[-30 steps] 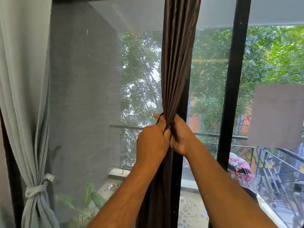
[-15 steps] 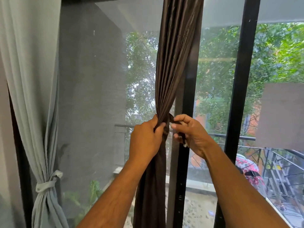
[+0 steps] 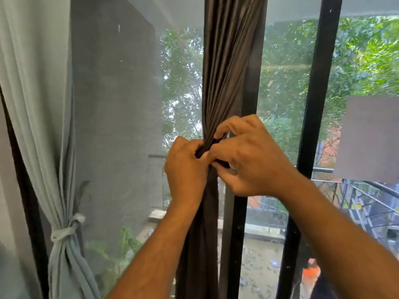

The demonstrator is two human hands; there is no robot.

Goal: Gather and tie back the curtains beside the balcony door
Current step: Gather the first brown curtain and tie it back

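Centrally, a dark brown curtain (image 3: 228,78) is seen hanging in front of a black door frame (image 3: 248,190), its cloth faintly shiny and pressed into many fine lengthwise folds. It is gathered into a narrow bunch at mid height, spreading wider above and falling in a loose dark column below. No brand, label or readable writing can be made out anywhere.

The bunch is held at its narrowest point between both hands. The left hand (image 3: 185,169) is curled round it from the left, its fingers wrapped into the folds. The right hand (image 3: 250,160) is placed just beside it on the right, touching it, with the thumb and fingers (image 3: 224,126) bent and pinching dark cloth at the gathered spot; whether this is a separate tie or a part of the curtain cannot be told. The cloth passes between the two hands and is partly hidden by them.

At the far left a pale grey-green curtain (image 3: 43,104) is already drawn in and knotted with a tie (image 3: 64,231) of the same colour. Trees (image 3: 356,61) and a metal railing (image 3: 367,190) are visible through the glass
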